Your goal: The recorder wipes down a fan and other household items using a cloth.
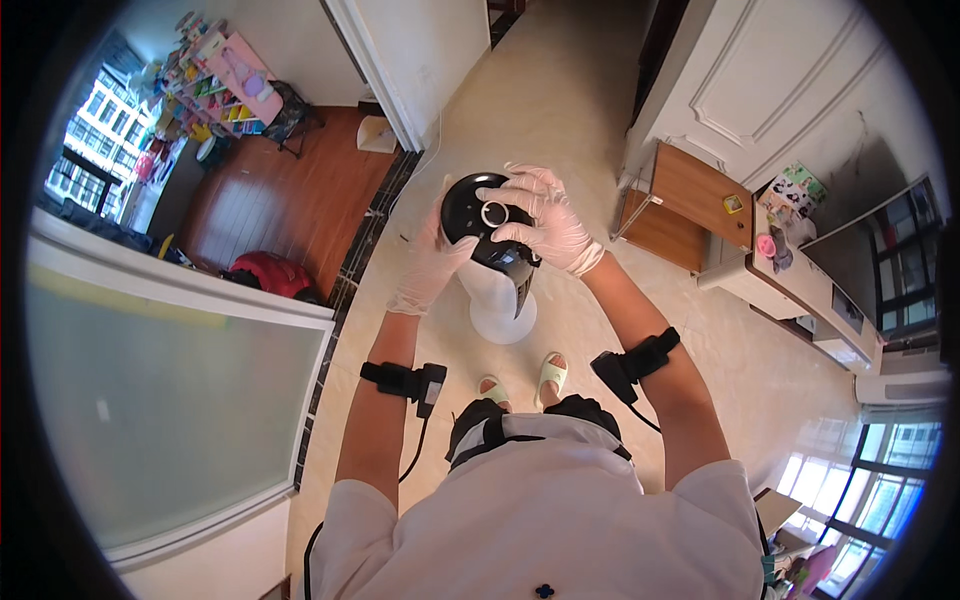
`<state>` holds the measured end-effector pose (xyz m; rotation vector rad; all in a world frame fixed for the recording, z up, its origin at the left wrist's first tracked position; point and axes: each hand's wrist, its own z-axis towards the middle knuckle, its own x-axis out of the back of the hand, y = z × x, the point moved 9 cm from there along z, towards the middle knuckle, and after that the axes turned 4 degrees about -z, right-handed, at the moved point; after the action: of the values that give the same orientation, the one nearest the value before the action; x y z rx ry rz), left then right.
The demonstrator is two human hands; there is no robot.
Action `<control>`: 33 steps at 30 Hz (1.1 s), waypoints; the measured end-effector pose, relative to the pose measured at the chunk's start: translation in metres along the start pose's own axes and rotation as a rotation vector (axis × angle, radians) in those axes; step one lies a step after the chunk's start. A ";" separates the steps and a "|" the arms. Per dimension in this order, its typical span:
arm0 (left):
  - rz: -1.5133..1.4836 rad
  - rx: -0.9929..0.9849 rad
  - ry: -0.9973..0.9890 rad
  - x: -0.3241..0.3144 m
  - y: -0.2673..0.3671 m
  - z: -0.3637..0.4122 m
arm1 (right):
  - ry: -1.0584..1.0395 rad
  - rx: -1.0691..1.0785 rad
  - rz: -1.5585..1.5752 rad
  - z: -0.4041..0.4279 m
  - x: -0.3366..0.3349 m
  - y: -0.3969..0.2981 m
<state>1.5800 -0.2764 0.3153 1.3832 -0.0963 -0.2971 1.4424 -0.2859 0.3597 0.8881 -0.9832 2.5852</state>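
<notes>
Before me on the floor stands a white appliance (487,289) with a glossy black top (474,204), a round white base (504,328) and a dark slotted strip down one side. What kind of appliance it is I cannot tell for certain. A pale ring (495,214) marks the black top. My left hand (431,259), in a thin whitish glove, clasps the left side of the top, thumb at its near rim. Gloved likewise, my right hand (551,217) grips the top from the right, its fingers and thumb spread around the ring. Its palm hides the right edge.
To the right are a wooden-topped cabinet (694,195) and a low TV stand (787,289). A frosted sliding door (172,375) is at left, beside a wood-floored room with a pink shelf (240,79) and a red bag (274,274). A thin white cable (431,154) runs by the doorway.
</notes>
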 end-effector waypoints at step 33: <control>0.104 -0.038 0.082 0.005 0.009 -0.004 | 0.448 -0.250 -0.152 -0.085 0.002 0.014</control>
<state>1.5869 -0.2722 0.3224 1.3457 -0.0940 -0.1548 1.3963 -0.2394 0.3033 0.2877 -1.0245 2.3162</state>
